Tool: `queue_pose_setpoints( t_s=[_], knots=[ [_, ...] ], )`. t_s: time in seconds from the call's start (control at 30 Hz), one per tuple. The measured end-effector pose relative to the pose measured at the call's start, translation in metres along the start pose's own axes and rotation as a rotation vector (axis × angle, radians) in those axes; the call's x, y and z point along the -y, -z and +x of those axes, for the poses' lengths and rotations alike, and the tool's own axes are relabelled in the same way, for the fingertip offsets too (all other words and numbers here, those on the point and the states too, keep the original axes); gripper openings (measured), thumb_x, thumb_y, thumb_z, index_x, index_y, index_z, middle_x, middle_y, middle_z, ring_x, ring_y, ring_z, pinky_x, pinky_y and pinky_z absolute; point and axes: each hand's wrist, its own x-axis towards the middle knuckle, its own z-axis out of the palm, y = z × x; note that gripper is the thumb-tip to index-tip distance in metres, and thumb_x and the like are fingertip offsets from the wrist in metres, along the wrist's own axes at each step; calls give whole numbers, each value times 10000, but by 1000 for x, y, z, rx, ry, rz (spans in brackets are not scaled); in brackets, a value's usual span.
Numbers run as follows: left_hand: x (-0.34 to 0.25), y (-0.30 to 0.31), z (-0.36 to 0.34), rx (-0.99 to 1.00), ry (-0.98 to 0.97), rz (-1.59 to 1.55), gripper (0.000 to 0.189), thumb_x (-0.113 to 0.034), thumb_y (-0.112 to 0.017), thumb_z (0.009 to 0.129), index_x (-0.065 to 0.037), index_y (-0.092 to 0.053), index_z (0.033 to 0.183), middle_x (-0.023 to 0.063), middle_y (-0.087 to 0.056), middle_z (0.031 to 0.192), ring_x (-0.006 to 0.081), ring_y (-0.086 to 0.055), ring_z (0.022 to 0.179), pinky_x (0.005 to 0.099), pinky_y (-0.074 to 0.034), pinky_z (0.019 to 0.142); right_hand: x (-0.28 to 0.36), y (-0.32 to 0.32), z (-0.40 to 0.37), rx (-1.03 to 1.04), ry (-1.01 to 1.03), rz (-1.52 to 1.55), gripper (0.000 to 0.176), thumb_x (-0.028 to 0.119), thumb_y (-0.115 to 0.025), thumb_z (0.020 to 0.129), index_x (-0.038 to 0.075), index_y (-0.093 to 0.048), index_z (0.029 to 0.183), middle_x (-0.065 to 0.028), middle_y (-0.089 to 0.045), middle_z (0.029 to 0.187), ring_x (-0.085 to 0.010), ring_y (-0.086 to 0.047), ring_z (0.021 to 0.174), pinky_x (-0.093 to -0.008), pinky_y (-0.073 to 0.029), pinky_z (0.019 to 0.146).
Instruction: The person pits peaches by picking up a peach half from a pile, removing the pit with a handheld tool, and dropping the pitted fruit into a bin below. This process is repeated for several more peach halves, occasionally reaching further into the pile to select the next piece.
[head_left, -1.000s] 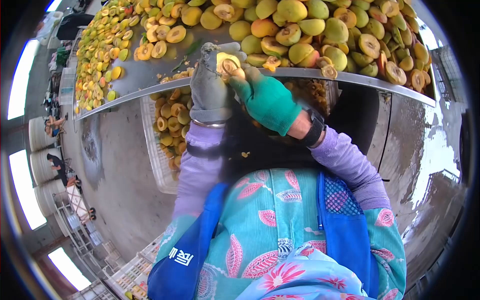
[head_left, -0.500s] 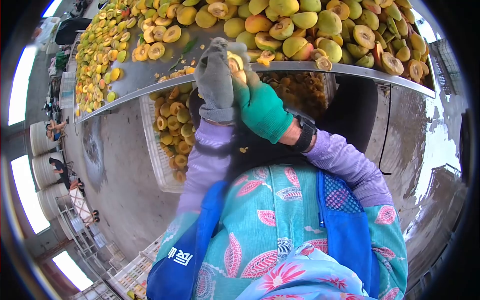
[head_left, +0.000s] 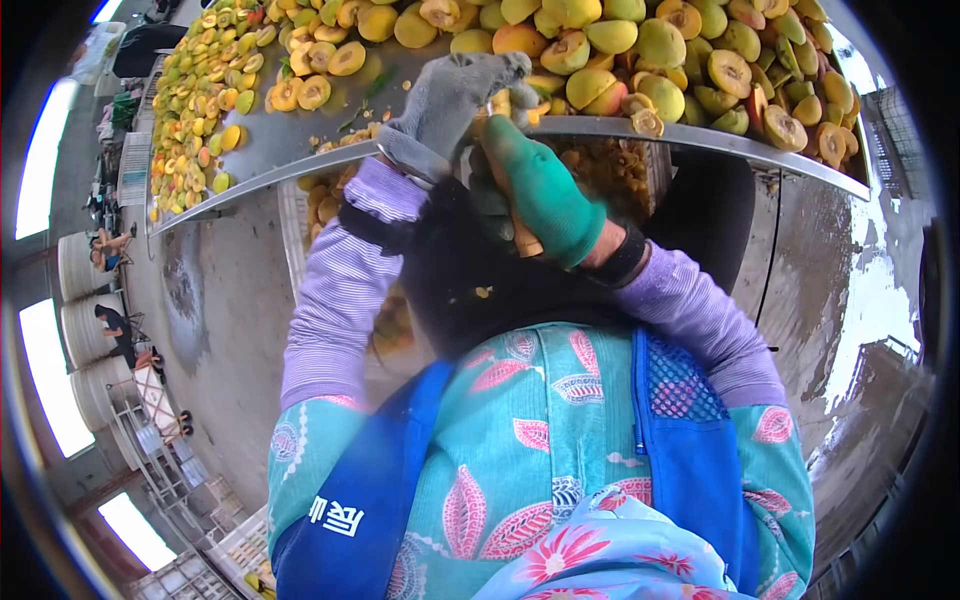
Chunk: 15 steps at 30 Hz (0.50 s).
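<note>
Fruit halves (head_left: 200, 110) cover the counter (head_left: 270, 150) at left, where our grey-gloved left hand (head_left: 455, 95) curls over a yellow fruit (head_left: 500, 102) at the counter's edge, touching our green-gloved right hand (head_left: 540, 190), which is closed on a tan handle (head_left: 524, 238) just below, whole fruit (head_left: 640, 45) heaped farther right.

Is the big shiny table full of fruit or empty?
Full: yellow-green whole and halved fruits lie heaped across the grey metal table.
</note>
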Motion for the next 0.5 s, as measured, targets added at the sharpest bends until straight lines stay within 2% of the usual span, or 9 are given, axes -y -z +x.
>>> queue_pose_setpoints(
  t_s=[0.03,0.07,0.17,0.2,0.3,0.33,0.43,0.47,0.5],
  knots=[
    [-3,-1,4,-16,24,-152,320,-342,-580,926,-30,-629,976,68,-643,762,150,-602,647,244,-478,598,1,-2,0,80,-24,209,418,495,-370,993,119,-518,887,22,-442,571,-108,-407,416,-260,-341,403],
    [12,-2,9,-120,129,-276,352,-316,-525,955,-8,-644,832,81,-661,791,163,-643,738,297,-519,699,1,-2,1,159,-50,420,423,502,-375,991,122,-519,878,37,-423,566,-93,-389,412,-245,-328,414],
    [4,-15,0,-223,214,-570,378,-336,-505,968,-3,-641,850,87,-659,789,166,-640,734,300,-518,716,0,16,6,416,-89,627,403,523,-389,983,140,-497,912,56,-396,568,-81,-375,430,-242,-339,446],
    [0,-20,-3,-324,276,-642,394,-336,-501,967,11,-640,844,93,-658,751,173,-639,739,303,-516,717,-2,18,7,479,-93,650,400,523,-381,985,144,-482,908,69,-397,572,-71,-368,437,-236,-340,450],
    [15,-18,-4,-365,90,-266,414,-344,-494,968,15,-637,820,100,-655,725,177,-635,743,294,-513,728,-3,9,3,333,-57,391,381,490,-358,1003,141,-476,903,78,-395,572,-64,-364,439,-232,-334,449],
    [15,-12,-3,-316,62,-41,398,-331,-484,966,7,-638,822,97,-660,730,188,-634,734,290,-510,733,-3,5,1,301,-47,356,376,466,-334,1016,138,-480,903,81,-398,573,-64,-364,433,-230,-326,448],
    [0,-5,-7,-262,216,-304,392,-321,-470,965,-2,-643,816,89,-672,759,192,-632,717,286,-506,730,-7,18,17,723,-173,812,376,464,-325,1017,137,-470,900,78,-398,571,-70,-367,426,-235,-317,446],
    [-1,-5,-9,-313,151,-456,383,-326,-459,966,-17,-647,842,82,-671,782,189,-627,698,293,-507,690,-9,17,21,786,-165,848,377,459,-317,1019,136,-475,906,76,-399,562,-76,-363,408,-242,-311,443],
    [1,-4,-12,-446,201,-633,372,-331,-458,965,-27,-645,859,77,-666,789,184,-625,701,288,-507,688,-8,13,21,793,-160,836,378,461,-317,1018,137,-479,909,76,-400,560,-76,-360,402,-241,-310,443]
  ],
)
